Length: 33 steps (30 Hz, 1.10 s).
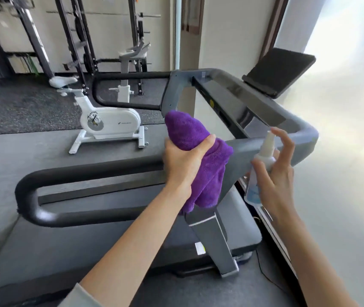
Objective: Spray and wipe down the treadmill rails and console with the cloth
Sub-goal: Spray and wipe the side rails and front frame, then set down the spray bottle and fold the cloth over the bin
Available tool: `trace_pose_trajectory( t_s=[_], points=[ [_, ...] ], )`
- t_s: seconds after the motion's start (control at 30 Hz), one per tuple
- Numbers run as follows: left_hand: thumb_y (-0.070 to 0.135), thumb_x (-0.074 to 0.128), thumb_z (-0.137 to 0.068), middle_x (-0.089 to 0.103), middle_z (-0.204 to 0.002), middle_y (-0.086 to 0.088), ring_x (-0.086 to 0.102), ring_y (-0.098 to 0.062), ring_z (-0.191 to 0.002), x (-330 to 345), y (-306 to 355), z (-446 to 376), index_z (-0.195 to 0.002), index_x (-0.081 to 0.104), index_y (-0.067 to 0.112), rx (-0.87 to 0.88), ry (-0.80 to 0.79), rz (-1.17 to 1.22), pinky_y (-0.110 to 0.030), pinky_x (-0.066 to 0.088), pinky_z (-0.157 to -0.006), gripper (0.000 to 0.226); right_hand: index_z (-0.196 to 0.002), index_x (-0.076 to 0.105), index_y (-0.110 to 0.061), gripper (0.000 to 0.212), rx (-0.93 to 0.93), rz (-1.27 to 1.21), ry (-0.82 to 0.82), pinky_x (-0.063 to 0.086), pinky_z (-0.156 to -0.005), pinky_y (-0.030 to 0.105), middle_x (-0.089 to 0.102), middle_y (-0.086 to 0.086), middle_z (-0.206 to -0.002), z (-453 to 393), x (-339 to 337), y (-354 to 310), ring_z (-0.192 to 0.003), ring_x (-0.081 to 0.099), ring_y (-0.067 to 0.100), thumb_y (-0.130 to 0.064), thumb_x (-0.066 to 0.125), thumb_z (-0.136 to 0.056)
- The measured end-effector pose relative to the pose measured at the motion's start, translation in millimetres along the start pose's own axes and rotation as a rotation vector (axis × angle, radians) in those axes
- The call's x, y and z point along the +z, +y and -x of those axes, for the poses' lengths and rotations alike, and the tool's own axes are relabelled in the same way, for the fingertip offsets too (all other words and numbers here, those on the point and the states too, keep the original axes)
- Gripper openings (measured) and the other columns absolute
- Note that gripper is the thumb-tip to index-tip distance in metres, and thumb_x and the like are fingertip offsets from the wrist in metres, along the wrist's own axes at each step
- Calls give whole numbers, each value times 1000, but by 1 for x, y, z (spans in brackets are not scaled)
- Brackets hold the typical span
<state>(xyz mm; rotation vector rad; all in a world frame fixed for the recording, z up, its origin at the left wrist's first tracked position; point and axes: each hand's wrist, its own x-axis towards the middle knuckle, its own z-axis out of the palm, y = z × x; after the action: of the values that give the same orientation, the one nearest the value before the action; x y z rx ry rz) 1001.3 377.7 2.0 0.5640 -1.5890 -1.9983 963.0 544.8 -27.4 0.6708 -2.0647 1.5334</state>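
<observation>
My left hand (182, 160) grips a bunched purple cloth (201, 156), which rests against the grey upright where the near treadmill rail (83, 173) meets the console frame. My right hand (274, 180) holds a small white spray bottle (258, 171) upright, with the forefinger raised over its nozzle. The bottle sits just right of the cloth, in front of the grey console bar (298, 134). The dark console screen (280, 72) stands tilted at the upper right. The far rail (127, 91) loops out to the left behind the cloth.
The treadmill belt (88, 244) lies under my arms. A white exercise bike (108, 120) stands on the floor to the left. Black weight racks (43, 41) line the back wall. A bright window fills the right side. A black cable runs on the floor at lower right.
</observation>
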Motion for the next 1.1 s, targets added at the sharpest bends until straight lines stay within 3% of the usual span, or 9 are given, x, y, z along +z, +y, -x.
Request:
trace_pose_trajectory(
  t_s=[0.1,0.17,0.27,0.4,0.57,0.63,0.73,0.97,1.1],
  points=[
    [45,88,-46,72,-102,3,69,-18,-93,28,40,-31,-109,60,19,98,-60,-91,-42,54,-91,74,-136,25,-39,54,-36,-16,17,52,-95,43,45,-29,-127,-52,-22,2,-102,63,23,-11,47,-95],
    [48,88,-43,71,-106,0,68,-21,-98,48,56,-50,-113,61,17,104,-111,-157,-42,53,-94,82,-142,20,-31,56,-3,-19,32,40,-109,56,36,-20,-139,-93,-36,15,-123,53,36,-9,49,-100],
    [55,86,-38,70,-111,-2,66,-25,-103,72,58,-69,-116,61,14,125,-137,-215,-44,51,-97,92,-145,19,-27,57,30,46,13,41,-107,59,43,7,-128,-151,-51,40,-107,54,32,-11,53,-102],
    [49,88,-39,69,-112,-3,67,-24,-102,94,50,-82,-119,60,13,73,-197,-179,-44,51,-96,92,-146,25,-10,60,34,173,-78,50,-91,47,49,10,-117,-195,-45,77,-88,55,33,-4,59,-96],
    [46,90,-41,71,-109,-3,69,-23,-98,109,38,-87,-115,61,13,50,-236,-167,-43,54,-93,86,-143,29,-6,61,38,239,-117,40,-67,30,46,0,-86,-208,-24,122,-62,45,17,-3,64,-93],
    [45,90,-41,71,-110,-5,69,-25,-98,111,35,-90,-116,62,10,36,-241,-159,-44,54,-93,87,-141,30,-5,60,40,259,-121,38,-67,27,47,2,-85,-207,-18,133,-66,48,19,-4,66,-92],
    [44,90,-42,71,-109,-5,69,-25,-97,112,31,-97,-116,62,10,24,-234,-159,-44,54,-92,86,-139,34,-4,60,12,286,-125,41,-80,33,51,12,-107,-208,-12,144,-85,53,30,-3,69,-90],
    [45,91,-42,71,-108,-3,70,-22,-95,114,23,-100,-116,62,12,6,-208,-161,-42,56,-90,86,-142,33,-7,71,-1,285,-104,44,-85,33,49,4,-111,-209,-5,153,-94,51,23,-5,76,-85],
    [39,93,-53,71,-109,-3,69,-21,-96,114,21,-102,-117,62,12,10,-219,-144,-42,55,-92,76,-147,26,-2,91,30,229,-87,35,-103,26,39,13,-146,-204,-6,148,-124,43,19,-5,84,-77]
  ],
)
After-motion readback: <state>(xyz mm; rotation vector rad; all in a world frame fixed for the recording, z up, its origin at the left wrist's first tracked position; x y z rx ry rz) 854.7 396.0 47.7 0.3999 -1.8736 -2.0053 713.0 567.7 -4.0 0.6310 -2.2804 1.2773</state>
